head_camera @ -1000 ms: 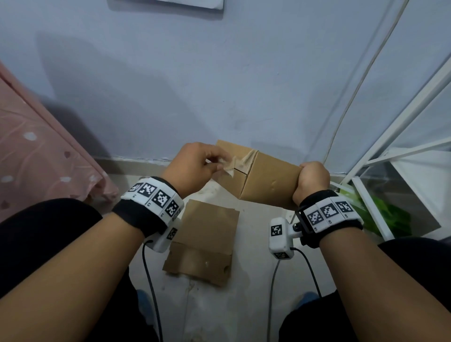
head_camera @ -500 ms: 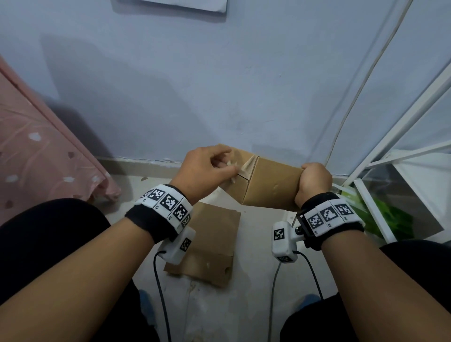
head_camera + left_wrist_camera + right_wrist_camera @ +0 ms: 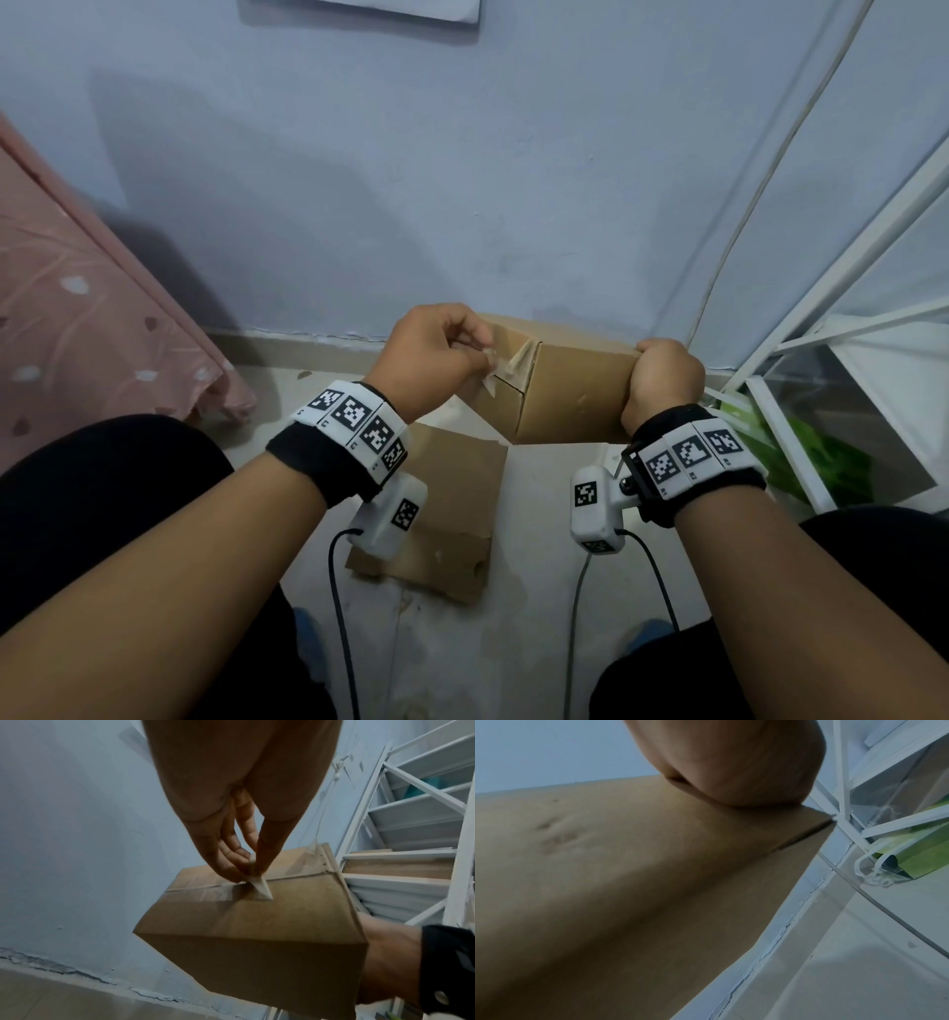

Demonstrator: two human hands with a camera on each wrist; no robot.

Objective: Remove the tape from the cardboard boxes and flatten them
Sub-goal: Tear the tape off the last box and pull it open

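The cardboard box (image 3: 570, 390) hangs in mid-air above the floor (image 3: 534, 606), held out in front of a seated person and turned so its taped end faces the left hand (image 3: 436, 354). That hand pinches a lifted corner of clear tape (image 3: 260, 885) between thumb and fingertips (image 3: 237, 862), the other fingers curled in behind; the freed tab stands up in a pale triangle while the rest of the strip lies flat along the seam. The right hand (image 3: 662, 380) clamps the box's far end, fingers wrapped over the top edge, apparently as an anchor so the pull peels tape rather than dragging the box along. On the floor below lies a flattened box (image 3: 452, 514), apparently one already dealt with. A white metal rack (image 3: 801, 318) stands just to the right, a pink patterned cloth (image 3: 77, 318) to the left. The box keeps its shape; flattening is not yet begun.
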